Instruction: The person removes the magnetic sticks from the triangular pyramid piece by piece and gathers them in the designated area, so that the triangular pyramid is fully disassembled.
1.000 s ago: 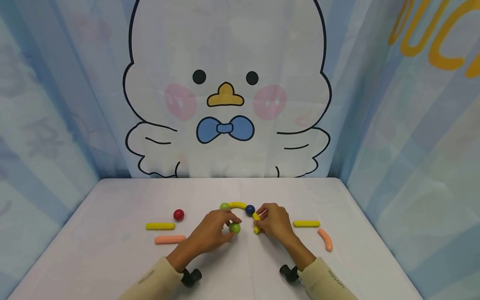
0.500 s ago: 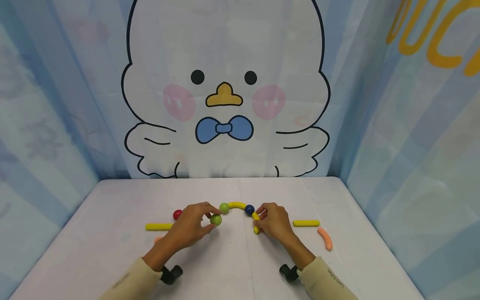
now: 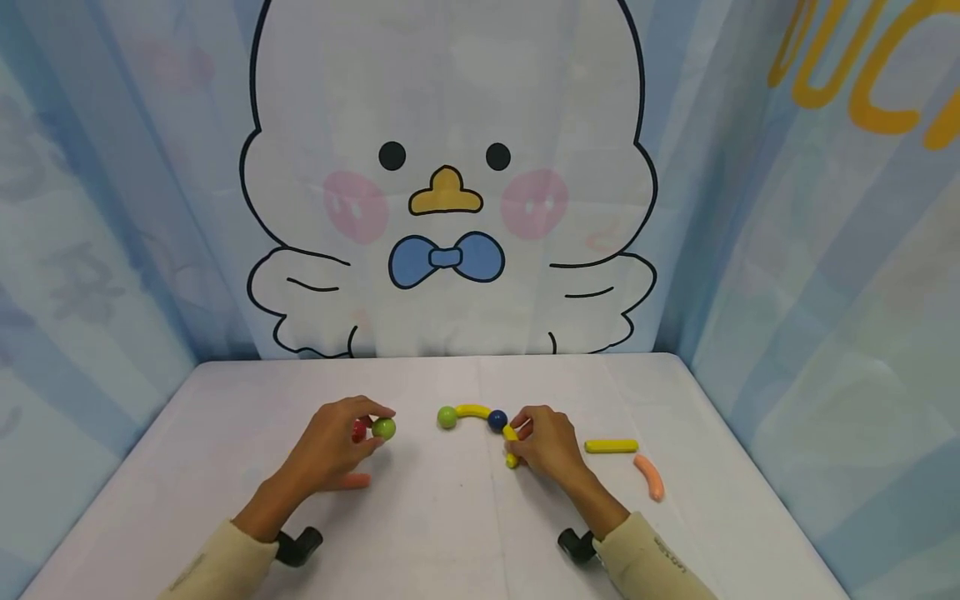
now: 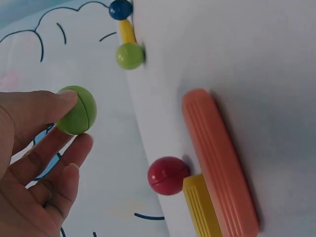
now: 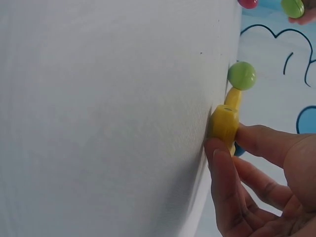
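Observation:
Between the thumb and fingers of my left hand [image 3: 326, 446] is a green ball [image 4: 76, 111], lifted above the table. My right hand [image 3: 553, 443] pinches a yellow curved stick [image 5: 224, 124] that rests on the tabletop. This stick meets a dark blue ball [image 3: 497, 421], which adjoins another yellow curved stick [image 3: 472, 411] and a second green ball [image 3: 447, 417], forming an arc. Below the left hand lie a red ball [image 4: 168, 176], a straight yellow stick [image 4: 201, 205] and a straight orange stick [image 4: 217, 158]. In the head view the left hand covers that yellow stick.
On the right side of the white table [image 3: 435, 533] are a straight yellow stick [image 3: 611, 447] and a curved orange stick [image 3: 649, 477]. A backdrop [image 3: 450, 317] with a cartoon duck rises behind the table, and blue curtains flank both sides.
My left hand has carried the green ball leftward from inside the arc to beside the red ball. My right hand keeps its pinch on the yellow curved stick in the same place.

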A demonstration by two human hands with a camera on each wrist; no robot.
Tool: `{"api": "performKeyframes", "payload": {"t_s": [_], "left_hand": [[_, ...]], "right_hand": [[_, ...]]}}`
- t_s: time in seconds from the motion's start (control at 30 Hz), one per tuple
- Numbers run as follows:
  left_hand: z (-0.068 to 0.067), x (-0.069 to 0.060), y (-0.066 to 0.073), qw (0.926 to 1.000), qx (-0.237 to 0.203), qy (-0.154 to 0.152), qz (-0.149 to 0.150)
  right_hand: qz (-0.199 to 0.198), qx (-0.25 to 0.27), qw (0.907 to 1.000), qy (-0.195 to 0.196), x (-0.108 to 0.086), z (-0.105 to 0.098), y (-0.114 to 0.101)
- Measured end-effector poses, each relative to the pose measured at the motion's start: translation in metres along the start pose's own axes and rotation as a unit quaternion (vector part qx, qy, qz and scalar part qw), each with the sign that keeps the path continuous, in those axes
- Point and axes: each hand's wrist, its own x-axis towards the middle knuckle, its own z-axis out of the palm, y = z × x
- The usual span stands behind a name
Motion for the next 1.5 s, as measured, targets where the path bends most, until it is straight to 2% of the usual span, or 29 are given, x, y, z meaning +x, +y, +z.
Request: {"api": "performKeyframes", "payload": {"t_s": [0.2, 0.4, 0.63, 0.87, 1.07, 1.23, 1.5], "left_hand": [[-0.012, -0.004, -0.018, 0.9996, 0.007, 0.015, -0.022], [-0.021, -0.008, -0.036, 0.9985, 0.019, 0.015, -0.050], [-0.026, -0.012, -0.054, 0.9958, 0.022, -0.004, -0.089], [-0.029, -0.010, -0.074, 0.9934, 0.019, -0.032, -0.108], [-0.028, -0.007, -0.091, 0.9880, 0.022, -0.053, -0.143], [-0.026, -0.005, -0.099, 0.9828, 0.025, -0.069, -0.169], [-0.024, -0.004, -0.102, 0.9833, 0.021, -0.070, -0.166]], "right_hand": [[-0.001, -0.002, 1.0000, -0.004, 0.000, 0.001, 0.001], [0.001, -0.003, 1.0000, -0.002, 0.000, 0.001, 0.001], [0.000, -0.011, 0.9999, 0.000, 0.000, 0.001, 0.001], [0.000, -0.014, 0.9999, 0.003, -0.001, 0.000, -0.001], [-0.002, -0.017, 0.9998, 0.005, -0.001, 0.000, -0.001], [-0.006, -0.018, 0.9998, 0.006, -0.001, 0.000, -0.001], [-0.004, -0.021, 0.9998, 0.005, -0.001, 0.001, 0.000]]}}
